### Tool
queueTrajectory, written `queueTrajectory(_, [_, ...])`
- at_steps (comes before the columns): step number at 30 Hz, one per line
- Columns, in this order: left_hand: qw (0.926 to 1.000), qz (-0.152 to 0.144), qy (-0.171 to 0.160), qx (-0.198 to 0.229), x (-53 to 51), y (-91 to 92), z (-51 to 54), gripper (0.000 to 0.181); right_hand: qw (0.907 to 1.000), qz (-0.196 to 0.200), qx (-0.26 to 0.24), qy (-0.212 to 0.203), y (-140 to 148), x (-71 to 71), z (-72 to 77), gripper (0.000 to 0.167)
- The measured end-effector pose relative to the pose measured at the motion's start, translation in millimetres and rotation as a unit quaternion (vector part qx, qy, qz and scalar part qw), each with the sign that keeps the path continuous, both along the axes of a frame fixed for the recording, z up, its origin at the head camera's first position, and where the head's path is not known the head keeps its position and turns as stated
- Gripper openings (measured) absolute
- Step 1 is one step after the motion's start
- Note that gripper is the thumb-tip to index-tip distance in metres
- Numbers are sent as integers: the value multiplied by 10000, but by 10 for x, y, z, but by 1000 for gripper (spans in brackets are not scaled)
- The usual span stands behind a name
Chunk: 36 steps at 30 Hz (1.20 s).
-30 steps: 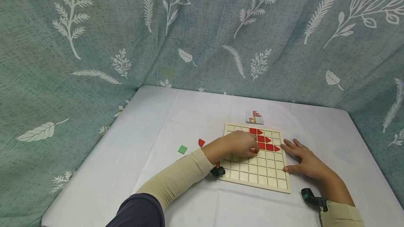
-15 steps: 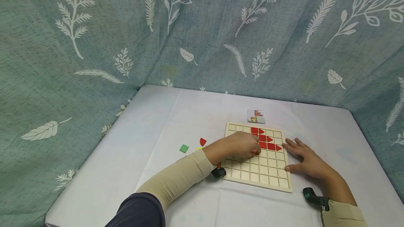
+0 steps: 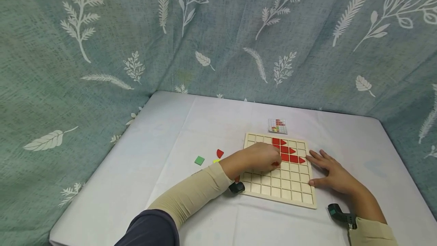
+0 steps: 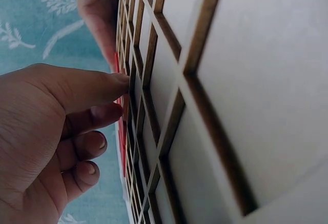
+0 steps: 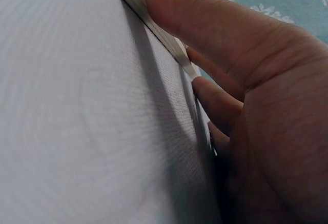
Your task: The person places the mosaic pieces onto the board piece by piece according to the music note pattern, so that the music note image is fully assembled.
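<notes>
A wooden grid board (image 3: 286, 194) lies on the white table, with red tiles (image 3: 289, 158) set in three rows ending in pointed pieces toward the right. Over the middle of the board, my left hand (image 3: 261, 157) pinches a small red tile (image 3: 275, 164) between thumb and index finger, down at the grid. In the left wrist view, the other fingers (image 4: 84, 178) of that hand are curled, and the tile is mostly hidden. My right hand (image 3: 332, 174) lies at the board's right edge, fingers spread, with thumb and fingertips touching the rim (image 5: 166, 39).
Behind the board lies a small pattern card (image 3: 278, 126) printed with coloured shapes. Left of the board are a green square tile (image 3: 199, 160), a red quarter-round tile (image 3: 220, 153) and a yellow piece (image 3: 216, 161) partly behind the left forearm. A leaf-patterned curtain (image 3: 218, 48) hangs behind the table.
The left fingertips draw slightly closer together over the same spot on the board. The right hand stays at the board's edge. The head view shifts slightly.
</notes>
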<state>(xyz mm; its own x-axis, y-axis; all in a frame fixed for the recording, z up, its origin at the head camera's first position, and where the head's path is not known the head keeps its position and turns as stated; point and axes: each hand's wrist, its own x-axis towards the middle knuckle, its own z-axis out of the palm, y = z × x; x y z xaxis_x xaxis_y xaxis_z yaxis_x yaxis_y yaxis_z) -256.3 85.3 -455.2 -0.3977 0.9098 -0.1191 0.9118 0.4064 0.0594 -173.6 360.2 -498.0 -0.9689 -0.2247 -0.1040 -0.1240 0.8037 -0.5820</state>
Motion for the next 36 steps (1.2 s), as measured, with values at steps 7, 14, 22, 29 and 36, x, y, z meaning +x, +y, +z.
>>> queueTrajectory(7, [9997,41,-108,223,-19,-124,53,9,10000,-28,24,6,16,-3,-22,100])
queueTrajectory(14, [9997,150,-149,143,-84,-358,121,12,10000,43,69,26,20,4,-22,101])
queueTrajectory(22, [9983,561,-152,-12,-138,-647,174,18,10000,51,40,48,15,20,-8,100])
queueTrajectory(29, [9962,837,-239,-45,-142,-820,199,17,9999,106,30,73,9,23,2,100])
queueTrajectory(36, [9946,999,-271,40,-162,-1002,183,16,9998,182,-11,73,15,30,14,100])
